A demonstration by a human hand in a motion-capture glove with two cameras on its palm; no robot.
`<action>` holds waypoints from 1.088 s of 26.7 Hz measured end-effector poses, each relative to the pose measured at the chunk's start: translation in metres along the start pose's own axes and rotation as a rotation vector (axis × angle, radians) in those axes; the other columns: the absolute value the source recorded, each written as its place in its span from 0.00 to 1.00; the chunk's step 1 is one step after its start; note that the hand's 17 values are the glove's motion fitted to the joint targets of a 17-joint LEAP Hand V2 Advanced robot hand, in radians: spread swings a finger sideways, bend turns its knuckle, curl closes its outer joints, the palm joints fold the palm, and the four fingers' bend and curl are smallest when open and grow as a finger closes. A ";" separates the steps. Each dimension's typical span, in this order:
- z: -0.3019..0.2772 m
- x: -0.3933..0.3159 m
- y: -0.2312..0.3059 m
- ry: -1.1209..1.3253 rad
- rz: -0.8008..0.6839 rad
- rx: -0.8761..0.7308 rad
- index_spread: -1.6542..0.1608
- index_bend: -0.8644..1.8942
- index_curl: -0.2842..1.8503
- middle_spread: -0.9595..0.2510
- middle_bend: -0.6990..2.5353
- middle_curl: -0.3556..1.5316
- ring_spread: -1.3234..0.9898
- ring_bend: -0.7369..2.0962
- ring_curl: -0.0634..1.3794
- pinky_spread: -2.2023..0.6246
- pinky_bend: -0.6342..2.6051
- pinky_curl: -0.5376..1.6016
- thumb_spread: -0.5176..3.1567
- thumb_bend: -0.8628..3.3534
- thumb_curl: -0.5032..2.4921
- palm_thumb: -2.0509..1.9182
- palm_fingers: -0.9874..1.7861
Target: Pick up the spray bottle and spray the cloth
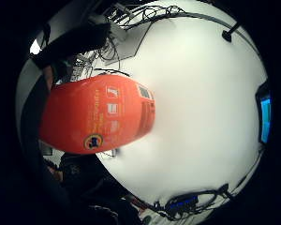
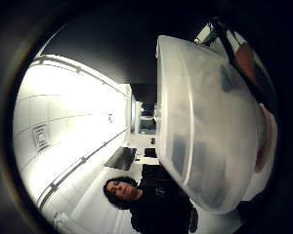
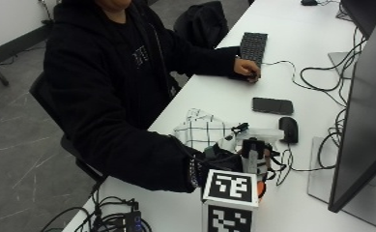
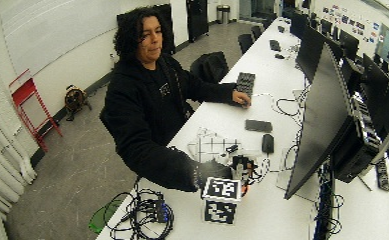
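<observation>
In the outside view my gloved right hand (image 3: 226, 158) grips the spray bottle (image 3: 259, 140) by its neck, fingers curled round it, just above the white table (image 3: 226, 96). The bottle has a pale translucent spray head (image 2: 205, 126) and an orange body (image 1: 98, 115), which fills much of the little finger side palm view. The cloth (image 3: 201, 128), white with a dark check, lies crumpled on the table just beyond the hand, on its far left side. In the wide view the hand (image 4: 215, 172) and the bottle (image 4: 244, 164) sit right by the cloth (image 4: 210, 145).
A black phone (image 3: 272, 105) and a black mouse (image 3: 288, 129) lie beyond the bottle. The bare left hand (image 3: 247, 68) rests beside a keyboard (image 3: 253, 46). A large monitor (image 3: 361, 125) stands close on the right, with cables (image 3: 323, 82) behind. More cables (image 3: 113, 218) hang at the table's near end.
</observation>
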State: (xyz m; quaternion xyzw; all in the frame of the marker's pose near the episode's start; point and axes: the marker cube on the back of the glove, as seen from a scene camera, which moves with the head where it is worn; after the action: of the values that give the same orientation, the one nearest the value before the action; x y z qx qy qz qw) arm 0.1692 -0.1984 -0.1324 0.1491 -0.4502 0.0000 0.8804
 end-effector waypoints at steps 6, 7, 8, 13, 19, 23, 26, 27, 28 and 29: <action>0.013 0.008 0.004 -0.114 -0.016 0.110 0.74 0.38 0.31 0.61 0.33 0.43 0.47 0.42 0.32 0.75 0.25 0.39 0.37 0.20 0.31 0.73 0.81; 0.015 0.009 0.005 -0.125 -0.018 0.117 0.74 0.38 0.31 0.61 0.33 0.43 0.47 0.43 0.33 0.74 0.27 0.39 0.37 0.20 0.32 0.73 0.82; 0.016 0.010 0.005 -0.132 -0.021 0.126 0.74 0.38 0.31 0.61 0.32 0.43 0.47 0.43 0.33 0.73 0.28 0.40 0.36 0.20 0.32 0.73 0.83; 0.020 0.012 -0.009 -0.133 -0.051 0.235 0.74 0.37 0.32 0.61 0.33 0.44 0.47 0.45 0.35 0.70 0.32 0.42 0.34 0.20 0.33 0.73 0.84; 0.022 0.012 -0.002 -0.083 -0.052 0.240 0.75 0.39 0.33 0.61 0.36 0.47 0.47 0.48 0.37 0.68 0.33 0.44 0.33 0.20 0.34 0.74 0.88; 0.023 0.011 -0.002 -0.065 -0.073 0.210 0.76 0.40 0.35 0.62 0.38 0.48 0.48 0.50 0.38 0.67 0.33 0.44 0.32 0.20 0.35 0.74 0.88; 0.023 0.012 -0.003 -0.067 -0.083 0.204 0.76 0.41 0.35 0.63 0.39 0.49 0.48 0.51 0.39 0.67 0.33 0.44 0.32 0.20 0.36 0.75 0.88; 0.023 0.012 -0.003 -0.067 -0.085 0.206 0.76 0.41 0.36 0.63 0.39 0.49 0.48 0.51 0.39 0.67 0.33 0.44 0.32 0.20 0.36 0.75 0.88; 0.023 0.012 -0.003 -0.066 -0.085 0.210 0.76 0.41 0.36 0.63 0.40 0.49 0.48 0.51 0.39 0.67 0.34 0.44 0.31 0.20 0.36 0.75 0.88; 0.024 0.012 -0.003 -0.063 -0.085 0.216 0.76 0.42 0.36 0.63 0.40 0.49 0.48 0.51 0.40 0.67 0.34 0.44 0.31 0.20 0.37 0.75 0.88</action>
State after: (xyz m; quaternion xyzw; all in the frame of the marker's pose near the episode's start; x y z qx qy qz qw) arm 0.1582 -0.2088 -0.1103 0.2619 -0.4685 0.0064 0.8437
